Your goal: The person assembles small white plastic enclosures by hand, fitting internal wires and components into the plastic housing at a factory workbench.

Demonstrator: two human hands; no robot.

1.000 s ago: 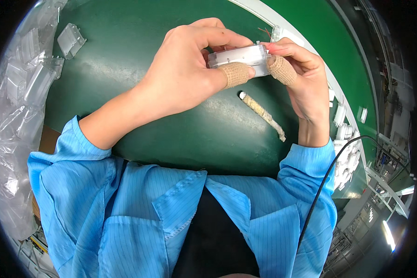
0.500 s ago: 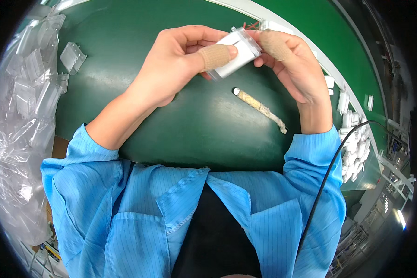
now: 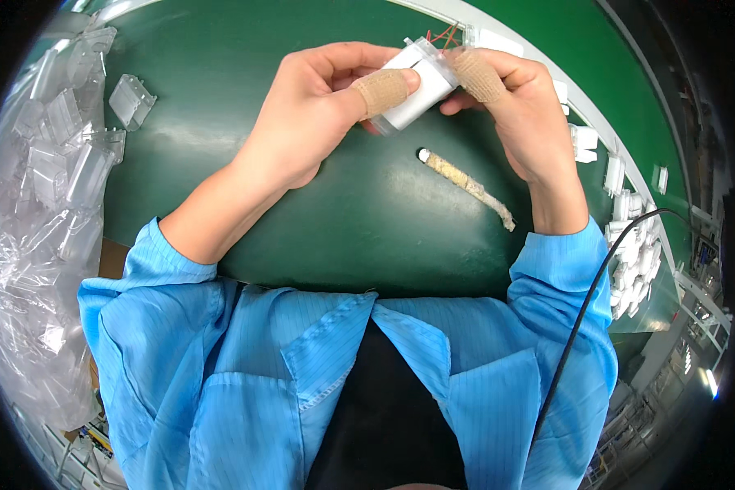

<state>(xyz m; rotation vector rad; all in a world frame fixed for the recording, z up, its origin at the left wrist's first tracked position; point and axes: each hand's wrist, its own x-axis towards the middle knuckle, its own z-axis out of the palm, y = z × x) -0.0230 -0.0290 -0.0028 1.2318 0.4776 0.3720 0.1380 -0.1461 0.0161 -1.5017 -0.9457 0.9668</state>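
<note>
My left hand grips a white rectangular block in a clear plastic case, its thumb flat across the front face. The case is held tilted above the green table, with thin red wires showing at its far end. My right hand pinches the case's upper right corner; its fingertips are partly hidden behind the thumb. Both thumbs wear tan fabric wraps. Below the hands lies a short yellowish stick, white at one end and frayed at the other.
At the left, a clear plastic bag holds several transparent cases, and one loose clear case lies beside it. White parts are heaped at the right, with more along the table's pale rim. A black cable crosses my right sleeve.
The case has tilted a little in my hands. My right fingers have curled in closer at its corner. The whole view has shifted slightly.
</note>
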